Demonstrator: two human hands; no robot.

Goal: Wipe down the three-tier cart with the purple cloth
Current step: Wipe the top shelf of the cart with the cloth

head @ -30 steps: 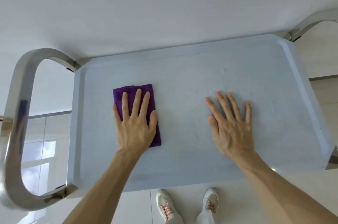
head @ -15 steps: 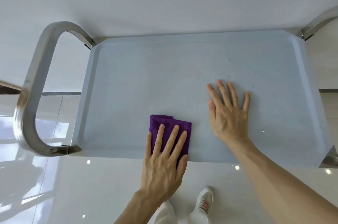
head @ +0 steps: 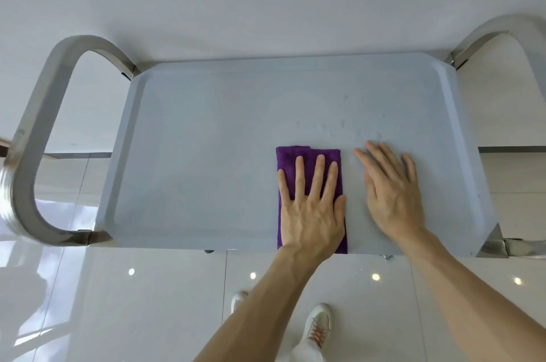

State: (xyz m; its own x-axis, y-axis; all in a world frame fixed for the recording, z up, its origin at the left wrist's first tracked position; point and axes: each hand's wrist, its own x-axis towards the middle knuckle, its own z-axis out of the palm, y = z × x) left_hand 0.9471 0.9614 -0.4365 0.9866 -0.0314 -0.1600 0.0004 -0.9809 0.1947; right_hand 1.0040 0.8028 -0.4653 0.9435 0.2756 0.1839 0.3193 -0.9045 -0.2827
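**Fingers flat on cloth, top tier mid-wipe**

Fingers (head: 316,175) of left hand (head: 311,214) lie straight, pressing folded purple microfibre cloth (head: 307,154) at 6 o'clock on pale grey plastic top tray (head: 206,125). Right hand (head: 393,199) flat, fingers released, bracing just beside at 3 o'clock. Smudges show at 1 o'clock: likely unwiped. Lower tiers hidden, judged undone. Raised rim all round; steel loop handles (head: 38,131) at 9 and 3 limit overshoot; open tray toward 9.

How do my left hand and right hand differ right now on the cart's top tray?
The left hand presses flat on the purple cloth; the right hand rests directly on the bare tray. The left hand's fingers point straight away from the person; the right hand's angle toward the left. Both lie open, palms down, side by side near the tray's near edge.
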